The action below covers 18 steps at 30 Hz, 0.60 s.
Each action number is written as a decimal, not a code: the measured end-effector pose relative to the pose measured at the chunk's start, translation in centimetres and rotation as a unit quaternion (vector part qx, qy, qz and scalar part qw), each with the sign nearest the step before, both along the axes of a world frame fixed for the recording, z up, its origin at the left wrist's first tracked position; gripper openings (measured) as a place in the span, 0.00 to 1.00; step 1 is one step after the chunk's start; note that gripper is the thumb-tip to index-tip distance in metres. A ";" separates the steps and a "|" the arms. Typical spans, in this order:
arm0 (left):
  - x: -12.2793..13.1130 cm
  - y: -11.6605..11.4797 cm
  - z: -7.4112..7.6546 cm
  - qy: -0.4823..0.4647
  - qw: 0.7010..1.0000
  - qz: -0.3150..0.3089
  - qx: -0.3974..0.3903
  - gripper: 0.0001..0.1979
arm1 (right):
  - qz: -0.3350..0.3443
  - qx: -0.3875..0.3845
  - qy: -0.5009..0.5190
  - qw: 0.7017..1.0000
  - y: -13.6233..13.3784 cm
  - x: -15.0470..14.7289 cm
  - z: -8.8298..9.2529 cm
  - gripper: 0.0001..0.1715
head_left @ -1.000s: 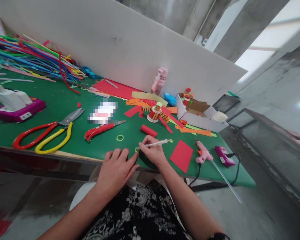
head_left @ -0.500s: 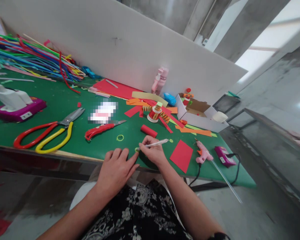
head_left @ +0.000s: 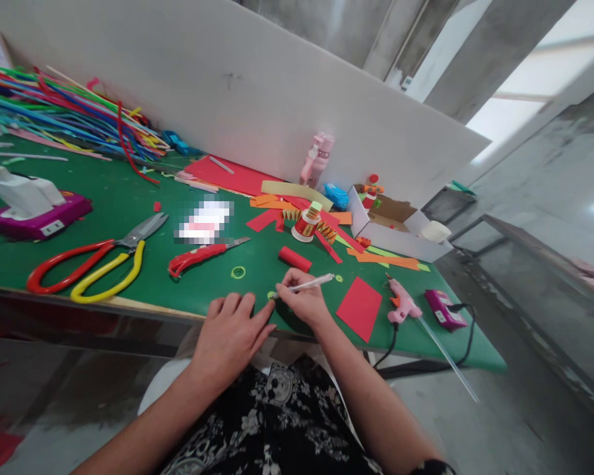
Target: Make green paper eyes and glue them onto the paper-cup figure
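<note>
My right hand (head_left: 303, 300) is closed round a white pen (head_left: 311, 283), its tip down at a small yellow-green paper piece (head_left: 270, 295) by the table's front edge. My left hand (head_left: 235, 330) lies flat with fingers stretched out, its index fingertip against that piece. Beyond the hands are a yellow-green paper ring (head_left: 237, 272) and a red paper roll (head_left: 295, 259). A second small green piece (head_left: 339, 278) and a red paper rectangle (head_left: 359, 309) lie right of my right hand. Further back stands a red and white paper cup figure (head_left: 307, 224) with folded paper arms.
On the left lie large red-and-yellow-handled scissors (head_left: 113, 254) and a red utility knife (head_left: 198, 258). A pink glue gun (head_left: 403, 303) with its cord, a purple power strip (head_left: 445, 310) and a white box (head_left: 400, 234) are on the right. Pipe cleaners (head_left: 69, 119) heap up at the back left.
Both hands keep almost the same place. The pen in my right hand has shifted only very slightly at the small green piece.
</note>
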<state>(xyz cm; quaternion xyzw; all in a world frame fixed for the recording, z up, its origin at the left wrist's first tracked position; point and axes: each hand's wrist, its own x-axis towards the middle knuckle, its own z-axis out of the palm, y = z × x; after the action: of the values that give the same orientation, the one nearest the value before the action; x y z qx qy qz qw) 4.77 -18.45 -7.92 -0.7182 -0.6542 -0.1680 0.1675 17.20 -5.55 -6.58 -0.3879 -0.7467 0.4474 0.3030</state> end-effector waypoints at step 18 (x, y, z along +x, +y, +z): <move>-0.2 -0.5 -0.1 -0.001 1.000 -0.009 0.006 0.15 | 0.000 -0.015 0.023 1.000 0.3 0.4 -0.1 0.13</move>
<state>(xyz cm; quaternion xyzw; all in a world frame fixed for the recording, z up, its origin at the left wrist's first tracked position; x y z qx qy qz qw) 4.56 -18.93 -7.98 -0.7226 -0.6472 -0.1740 0.1695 17.61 -5.28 -6.64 -0.3819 -0.7326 0.4672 0.3148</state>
